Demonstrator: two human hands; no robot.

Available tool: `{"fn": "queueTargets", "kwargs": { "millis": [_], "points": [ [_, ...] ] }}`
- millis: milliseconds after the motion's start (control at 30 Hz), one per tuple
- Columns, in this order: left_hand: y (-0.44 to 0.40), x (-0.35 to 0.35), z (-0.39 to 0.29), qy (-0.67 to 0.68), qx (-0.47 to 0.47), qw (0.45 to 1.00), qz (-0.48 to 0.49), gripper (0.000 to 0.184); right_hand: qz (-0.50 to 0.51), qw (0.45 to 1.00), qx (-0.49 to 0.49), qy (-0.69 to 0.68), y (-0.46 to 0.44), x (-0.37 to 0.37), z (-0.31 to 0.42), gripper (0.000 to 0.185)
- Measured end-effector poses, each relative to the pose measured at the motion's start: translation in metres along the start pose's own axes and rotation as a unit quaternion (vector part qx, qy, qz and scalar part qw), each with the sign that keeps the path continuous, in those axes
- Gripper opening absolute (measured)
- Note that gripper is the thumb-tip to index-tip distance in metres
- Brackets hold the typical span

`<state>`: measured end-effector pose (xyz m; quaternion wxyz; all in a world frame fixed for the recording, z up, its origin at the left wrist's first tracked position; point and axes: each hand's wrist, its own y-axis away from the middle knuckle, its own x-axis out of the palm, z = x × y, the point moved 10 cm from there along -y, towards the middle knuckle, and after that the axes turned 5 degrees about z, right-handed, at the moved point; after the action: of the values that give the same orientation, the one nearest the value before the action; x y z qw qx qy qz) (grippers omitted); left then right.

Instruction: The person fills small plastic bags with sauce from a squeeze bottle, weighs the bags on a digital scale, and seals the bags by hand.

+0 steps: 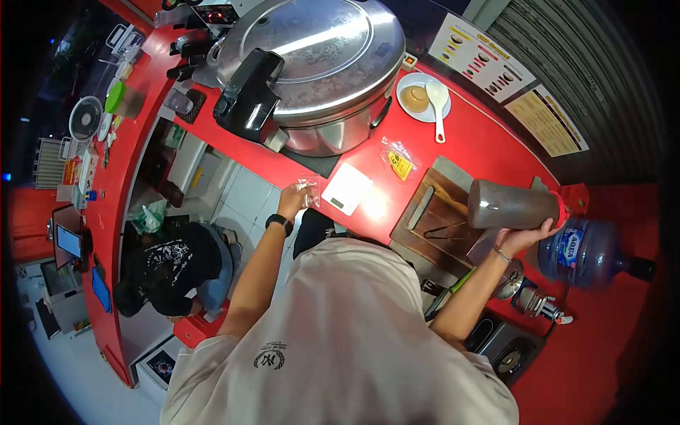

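Your right hand (pixel 526 236) has its fingers clamped on one brown-filled bottle (pixel 506 205), near its red cap, beside one wooden tray (pixel 448 210). Your left hand (pixel 291 202) has its fingers together on one clear bag (pixel 310 193), near one white scale (pixel 347 188). Outward, you have one yellow packet (pixel 401 166), one plate (pixel 445 108), one spoon (pixel 437 97) and one large pot (pixel 319 78).

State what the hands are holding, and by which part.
The right hand holds a brown bottle near its red end. The left hand holds some clear plastic; which part it grips cannot be told.
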<state>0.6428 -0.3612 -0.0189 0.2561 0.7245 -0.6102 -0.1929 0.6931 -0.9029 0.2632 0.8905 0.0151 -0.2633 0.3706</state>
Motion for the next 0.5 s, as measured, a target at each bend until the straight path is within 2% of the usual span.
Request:
{"fn": "queueTargets", "kwargs": {
  "millis": [33, 67, 100, 133, 167, 200, 233, 267, 333, 400, 433, 467, 500],
  "points": [
    [-0.013, -0.006, 0.014, -0.007, 0.001, 1.0, 0.014, 0.022, 0.056, 0.997, 0.05, -0.004, -0.005, -0.005, -0.018, 0.063],
    [-0.028, -0.007, 0.017, -0.011, 0.009, 0.999, 0.03, 0.024, 0.09, 0.993, 0.0, 0.075, 0.02, 0.033, 0.004, 0.07],
    [-0.023, -0.004, 0.006, 0.071, 0.029, 0.997, -0.008, 0.021, 0.161, 0.982, 0.025, 0.097, 0.033, 0.044, -0.012, 0.074],
    [-0.027, 0.0, 0.007, 0.07, 0.028, 0.997, -0.004, 0.021, 0.229, 0.964, 0.054, 0.122, 0.05, 0.041, -0.033, 0.078],
    [-0.036, 0.0, 0.003, 0.059, 0.055, 0.997, -0.012, 0.019, 0.236, 0.961, 0.089, 0.113, 0.047, 0.027, -0.052, 0.081],
    [-0.037, -0.003, -0.001, 0.051, 0.078, 0.995, -0.025, 0.018, 0.14, 0.981, 0.119, 0.061, 0.038, 0.021, -0.05, 0.077],
    [-0.041, -0.008, 0.003, 0.043, 0.062, 0.996, -0.053, 0.015, 0.086, 0.975, 0.202, -0.023, 0.027, -0.002, -0.068, 0.075],
    [-0.048, -0.012, 0.004, -0.081, 0.015, 0.996, -0.037, 0.016, 0.029, 0.953, 0.284, -0.103, 0.026, -0.014, -0.079, 0.073],
    [-0.044, -0.018, 0.0, 0.015, 0.051, 0.993, -0.11, 0.022, 0.007, 0.964, 0.249, -0.091, 0.029, -0.019, -0.085, 0.072],
    [-0.062, -0.027, 0.003, -0.043, 0.107, 0.984, -0.134, 0.029, 0.196, 0.968, 0.125, 0.09, 0.048, 0.033, -0.054, 0.068],
    [-0.072, -0.026, 0.017, -0.031, 0.073, 0.993, -0.093, 0.046, 0.134, 0.975, 0.15, 0.09, 0.037, 0.014, -0.069, 0.069],
    [-0.076, -0.025, 0.024, -0.027, 0.07, 0.993, -0.096, 0.046, 0.048, 0.982, 0.165, 0.075, 0.028, 0.004, -0.074, 0.071],
    [-0.075, -0.024, 0.025, -0.071, 0.101, 0.987, -0.107, 0.056, 0.042, 0.982, 0.163, 0.085, 0.023, 0.006, -0.073, 0.072]
  ]
}}
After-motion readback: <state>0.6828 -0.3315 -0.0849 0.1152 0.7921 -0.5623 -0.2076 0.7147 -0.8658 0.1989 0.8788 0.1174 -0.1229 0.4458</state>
